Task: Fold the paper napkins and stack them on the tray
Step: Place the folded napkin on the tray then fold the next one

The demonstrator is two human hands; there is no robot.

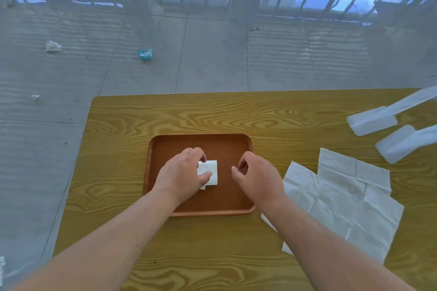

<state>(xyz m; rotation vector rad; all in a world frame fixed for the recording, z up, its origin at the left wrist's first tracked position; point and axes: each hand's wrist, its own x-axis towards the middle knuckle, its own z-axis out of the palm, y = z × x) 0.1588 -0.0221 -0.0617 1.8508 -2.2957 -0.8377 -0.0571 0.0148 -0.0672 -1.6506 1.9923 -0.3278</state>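
A brown rectangular tray point(227, 142) lies in the middle of the wooden table point(165, 113). A small folded white napkin point(211, 169) rests inside it, left of centre. My left hand point(183, 173) lies on the napkin's left side, thumb and fingers pinching its edge. Just right of the napkin, my right hand point(256, 173) hovers over the tray with fingers curled and nothing in it. Several unfolded white napkins point(343, 198) lie overlapping on the table right of the tray; my right forearm covers their left edge.
Two white plastic objects point(387, 132) lie at the table's far right edge. Beyond the table is a grey tiled floor with crumpled paper scraps point(53, 46) and a teal scrap point(145, 54). A railing runs along the back.
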